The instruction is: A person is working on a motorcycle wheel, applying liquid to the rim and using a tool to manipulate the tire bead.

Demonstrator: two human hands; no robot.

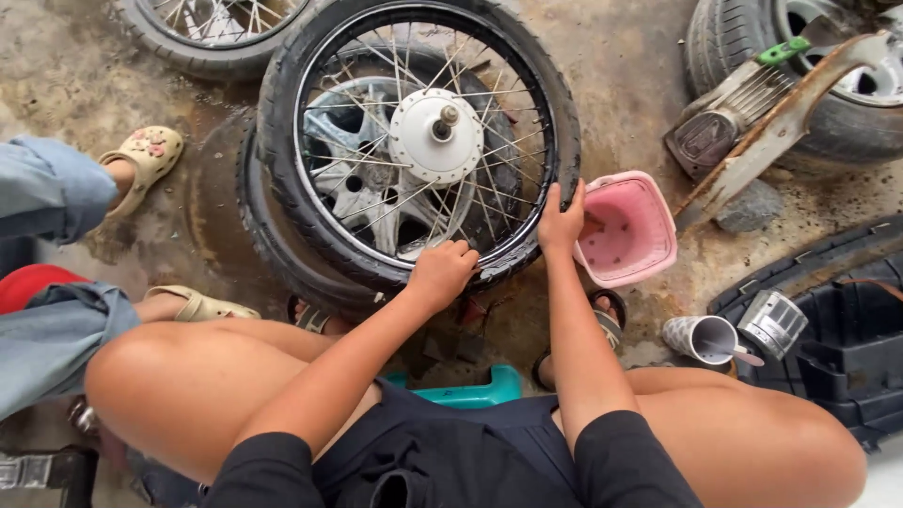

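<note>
A spoked motorcycle wheel with a black tyre [282,94] lies flat on top of a car wheel [273,245], its white hub [435,134] facing up. My left hand [440,271] is closed on the near edge of the tyre, at the rim. At the tyre's right side my right hand [561,221] presses and grips the sidewall. I sit on a low teal stool [489,386] with my knees spread either side.
A pink plastic basket [628,229] stands right of the wheel. A patterned cup [701,337] and a metal part [773,323] lie by a black plastic panel [847,339]. Another person's legs in jeans and sandals [141,155] are at left. More tyres sit top left and top right.
</note>
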